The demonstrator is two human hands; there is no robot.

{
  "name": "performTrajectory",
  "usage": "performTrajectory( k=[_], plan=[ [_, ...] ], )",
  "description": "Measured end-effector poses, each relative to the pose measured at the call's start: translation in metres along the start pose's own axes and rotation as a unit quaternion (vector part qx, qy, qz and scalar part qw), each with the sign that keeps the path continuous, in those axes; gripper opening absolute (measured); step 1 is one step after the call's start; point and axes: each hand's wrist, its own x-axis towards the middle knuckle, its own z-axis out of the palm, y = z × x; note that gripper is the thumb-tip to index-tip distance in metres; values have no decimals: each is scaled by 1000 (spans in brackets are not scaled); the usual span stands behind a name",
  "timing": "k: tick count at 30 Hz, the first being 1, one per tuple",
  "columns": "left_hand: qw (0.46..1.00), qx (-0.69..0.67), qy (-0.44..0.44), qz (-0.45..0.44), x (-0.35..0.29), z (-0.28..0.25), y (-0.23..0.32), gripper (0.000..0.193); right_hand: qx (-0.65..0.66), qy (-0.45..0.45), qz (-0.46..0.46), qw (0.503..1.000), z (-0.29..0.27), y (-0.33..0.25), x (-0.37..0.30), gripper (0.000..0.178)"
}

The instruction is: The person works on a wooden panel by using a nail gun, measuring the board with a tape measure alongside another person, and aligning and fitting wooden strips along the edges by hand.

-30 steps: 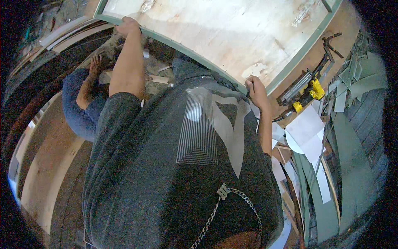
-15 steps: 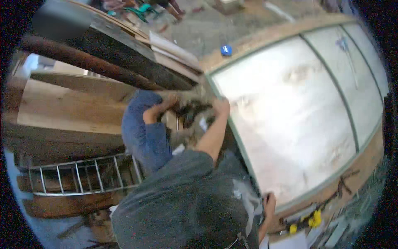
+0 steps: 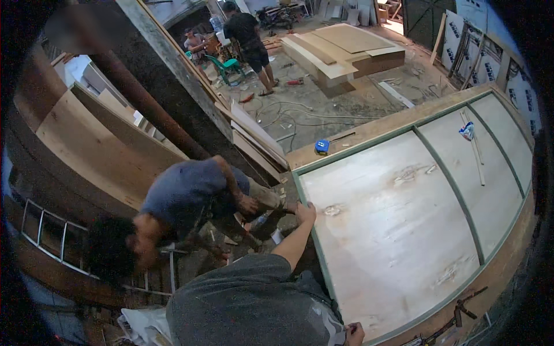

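A large pale wooden panel with a green frame [image 3: 450,199] and green cross bars lies in front of me to the right. My left hand [image 3: 306,213] is closed on the frame's left edge, thumb uppermost. Beside its fingers is a dark thing I cannot make out. At the near corner of the same edge, my right hand [image 3: 354,333] has its fingers curled against the frame; part of it is cut off by the lower rim. On the board beyond the frame lies a blue tape measure [image 3: 322,147]. A thin strip and a small blue-and-white packet [image 3: 467,131] rest on the panel.
A co-worker in a blue shirt [image 3: 187,187] bends low close on my left, hands near the floor. Behind them are curved wooden boards [image 3: 86,147] and a metal ladder [image 3: 52,236]. Clamps [image 3: 459,308] sit along the near right edge. Farther off, two people stand near a green chair [image 3: 224,66].
The view has swung, bringing more of the far workshop into sight. The co-worker's head now shows as they bend on my left. Both my hands stay at the frame's edge.
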Motion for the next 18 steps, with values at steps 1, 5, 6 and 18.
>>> performTrajectory(
  k=[1,5,6,18],
  plan=[
    [1000,-16,6,1,0,1,0,46,0,2,-1,1000,0,0,0,13],
    [997,-1,65,29,14,18,-11,42,47,2,-22,999,2,10,2,12],
    [997,-4,68,28,19,22,-16,42,54,-4,-44,998,4,16,5,13],
    [979,199,7,41,48,38,-42,54,40,-45,16,998,5,10,9,9]
  ],
)
